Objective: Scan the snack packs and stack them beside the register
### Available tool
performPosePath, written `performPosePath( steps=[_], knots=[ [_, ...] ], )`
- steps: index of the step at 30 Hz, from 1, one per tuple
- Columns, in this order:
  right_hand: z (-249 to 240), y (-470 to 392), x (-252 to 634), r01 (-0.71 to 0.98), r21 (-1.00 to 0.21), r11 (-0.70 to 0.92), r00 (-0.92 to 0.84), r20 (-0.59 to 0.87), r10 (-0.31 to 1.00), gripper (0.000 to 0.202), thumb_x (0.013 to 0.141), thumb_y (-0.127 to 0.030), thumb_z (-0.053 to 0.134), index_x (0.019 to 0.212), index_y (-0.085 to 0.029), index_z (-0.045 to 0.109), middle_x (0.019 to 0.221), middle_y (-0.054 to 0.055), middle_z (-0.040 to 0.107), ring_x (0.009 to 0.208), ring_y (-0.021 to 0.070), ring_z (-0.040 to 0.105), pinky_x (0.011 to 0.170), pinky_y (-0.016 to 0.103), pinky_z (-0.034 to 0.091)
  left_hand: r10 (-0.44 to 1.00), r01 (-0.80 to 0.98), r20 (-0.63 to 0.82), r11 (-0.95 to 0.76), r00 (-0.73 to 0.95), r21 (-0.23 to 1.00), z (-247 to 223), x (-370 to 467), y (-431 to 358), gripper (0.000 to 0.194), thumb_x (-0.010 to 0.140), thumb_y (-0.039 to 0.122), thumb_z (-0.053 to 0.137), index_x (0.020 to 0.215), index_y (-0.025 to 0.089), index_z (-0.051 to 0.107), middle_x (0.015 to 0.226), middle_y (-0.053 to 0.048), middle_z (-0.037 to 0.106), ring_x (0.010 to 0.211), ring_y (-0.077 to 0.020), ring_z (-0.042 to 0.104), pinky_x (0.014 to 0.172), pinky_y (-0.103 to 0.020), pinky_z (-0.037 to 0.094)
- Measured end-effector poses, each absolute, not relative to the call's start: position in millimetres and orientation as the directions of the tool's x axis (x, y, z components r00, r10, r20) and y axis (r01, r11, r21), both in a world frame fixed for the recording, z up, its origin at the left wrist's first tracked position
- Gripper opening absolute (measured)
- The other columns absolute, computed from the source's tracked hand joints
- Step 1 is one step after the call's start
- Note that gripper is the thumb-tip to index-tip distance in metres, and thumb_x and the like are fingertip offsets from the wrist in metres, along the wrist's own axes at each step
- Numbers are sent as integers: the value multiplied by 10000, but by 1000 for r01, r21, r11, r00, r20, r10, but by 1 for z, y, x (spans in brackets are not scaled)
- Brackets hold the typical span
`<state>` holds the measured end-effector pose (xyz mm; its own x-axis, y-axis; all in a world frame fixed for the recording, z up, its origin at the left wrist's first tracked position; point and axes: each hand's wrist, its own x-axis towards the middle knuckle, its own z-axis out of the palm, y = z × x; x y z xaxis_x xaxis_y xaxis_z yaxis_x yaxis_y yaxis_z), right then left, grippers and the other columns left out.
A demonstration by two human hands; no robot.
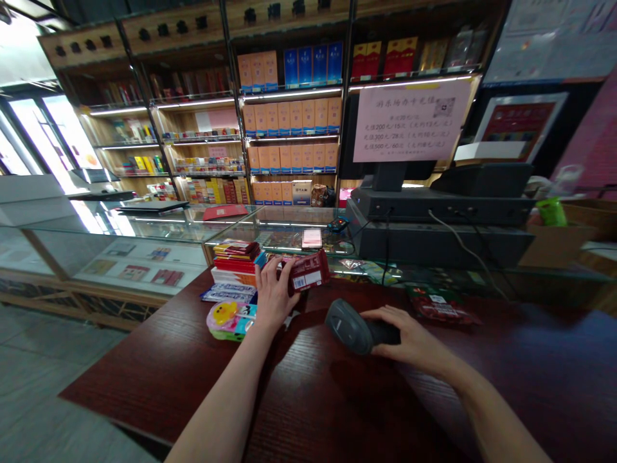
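My left hand (276,289) is closed on a dark red snack packet (308,271), whose white barcode label faces me. A dark grey barcode scanner (354,326) is in my right hand (405,334), its head angled toward the packet and apart from it. Just left of my left hand lie a stack of red and yellow packets (236,257), some blue and white packets (229,293) and a colourful package with a yellow duck on it (231,319). Another dark red and green bag (439,302) rests on the counter beyond my right hand.
The dark wooden counter (159,379) bears all this. Behind it stand a glass display case (289,218) and a monitor with a pink paper sign (409,122) on a black register base (434,218) with trailing cables. Shelves of boxed goods (292,119) line the back wall.
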<state>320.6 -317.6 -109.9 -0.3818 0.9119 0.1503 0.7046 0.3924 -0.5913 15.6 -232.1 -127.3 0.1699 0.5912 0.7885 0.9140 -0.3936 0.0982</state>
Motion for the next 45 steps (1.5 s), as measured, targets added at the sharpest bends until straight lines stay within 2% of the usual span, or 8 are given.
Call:
performPosePath(
  steps=[7,12,20,24,26,31,37,45],
  knots=[
    [-121,-312,320,726,-574,378,-424,59,904,548,690,-340,774,1224,-308,654,1239,43,694,1214,308,573,1165,573,184,581,911,798,-399,161,107,-127,16,-231,801,725,247,755,1451,263,416,1419,-139,456,1355,-331,417,1217,-604,134],
    [-127,-311,315,734,-566,375,-425,48,904,602,676,-327,771,1262,-310,633,1209,49,701,1182,297,586,1148,550,214,594,905,785,-412,176,109,-128,16,-232,825,721,245,767,1461,269,404,1434,-134,441,1367,-328,406,1221,-599,133],
    [-126,-313,311,756,-543,365,-419,27,907,682,633,-318,792,1293,-308,621,1151,48,695,1115,292,601,1043,463,362,596,896,779,-431,193,108,-126,18,-234,820,743,277,766,1471,265,390,1411,-123,464,1341,-315,427,1226,-596,130],
    [-123,-316,314,733,-586,347,-425,4,905,701,643,-359,806,1315,-317,609,1155,39,696,1135,288,604,1130,532,263,599,893,770,-440,219,89,-126,20,-235,833,730,285,778,1471,262,398,1387,-118,486,1333,-319,430,1227,-591,141],
    [-121,-316,317,698,-635,331,-412,23,911,617,700,-406,777,1292,-324,625,1180,34,700,1169,288,600,1160,556,222,601,888,763,-453,238,80,-126,21,-235,836,734,287,773,1478,263,391,1382,-118,492,1335,-320,429,1227,-595,141],
    [-122,-308,318,521,-803,290,-204,213,956,424,863,-432,614,1243,-248,649,1203,80,717,1137,269,647,1036,458,455,583,865,764,-498,279,64,-126,28,-238,844,737,273,759,1487,270,373,1350,-112,521,1331,-321,437,1221,-610,148],
    [-129,-294,311,417,-859,297,83,362,929,407,877,-405,581,1248,-241,616,1157,87,743,1106,248,678,1016,450,488,532,819,764,-574,365,9,-124,39,-244,797,772,291,733,1485,265,378,1355,-114,519,1330,-311,444,1231,-597,138],
    [-137,-284,302,297,-900,319,131,370,920,407,823,-418,650,1168,-202,675,1036,69,756,961,246,702,898,394,537,497,755,739,-655,455,-24,-124,52,-251,783,792,262,715,1491,286,363,1339,-93,526,1338,-296,437,1238,-584,119]
  ],
)
